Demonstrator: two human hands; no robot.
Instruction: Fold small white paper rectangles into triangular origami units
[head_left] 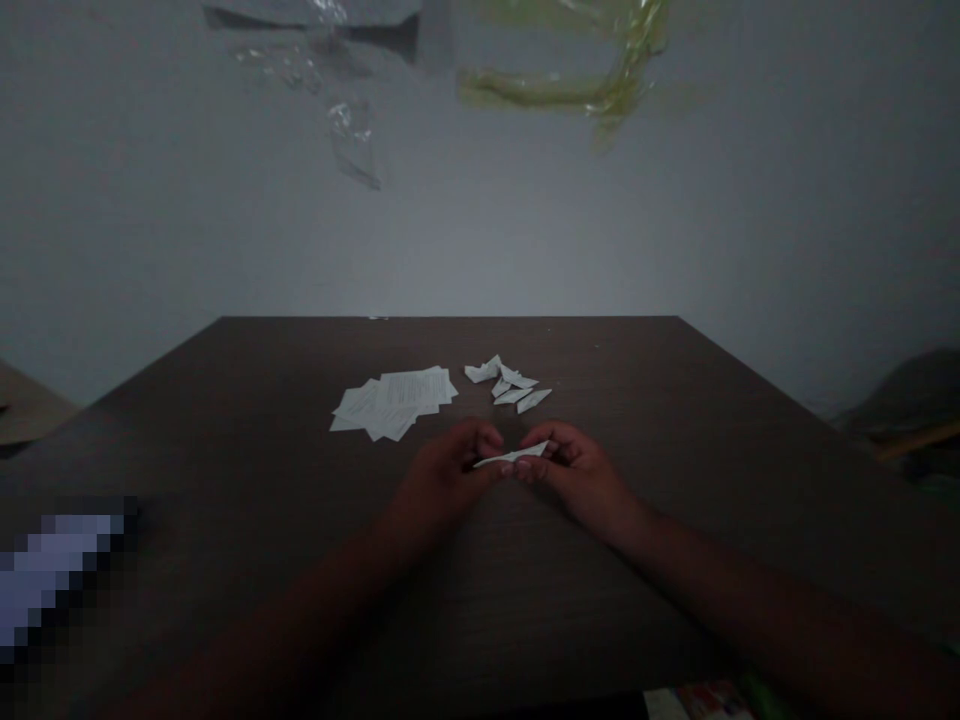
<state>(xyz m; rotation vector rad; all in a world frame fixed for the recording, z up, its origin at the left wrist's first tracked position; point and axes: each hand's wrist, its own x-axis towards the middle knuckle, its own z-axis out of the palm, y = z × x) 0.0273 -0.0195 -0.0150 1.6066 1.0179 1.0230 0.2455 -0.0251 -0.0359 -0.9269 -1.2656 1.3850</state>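
Observation:
Between my two hands is a narrow folded piece of paper (513, 457), white and pointed at its right end. My left hand (456, 462) pinches it from the left, thumb in front and fingers curled behind. On the other side my right hand (576, 466) grips it the same way, the two thumbs almost meeting at its middle. Just beyond the hands lie several folded paper pieces (517, 396) in a loose group. To their left, flat printed paper sheets (397, 395) overlap in a spread pile.
All of this is on a dark brown table (300, 560) whose far edge meets a pale wall (495, 230). Clear tape (352, 130) and yellowish tape (540, 95) cling to the wall. A pixelated, blurred-out object (52, 570) lies at the table's left.

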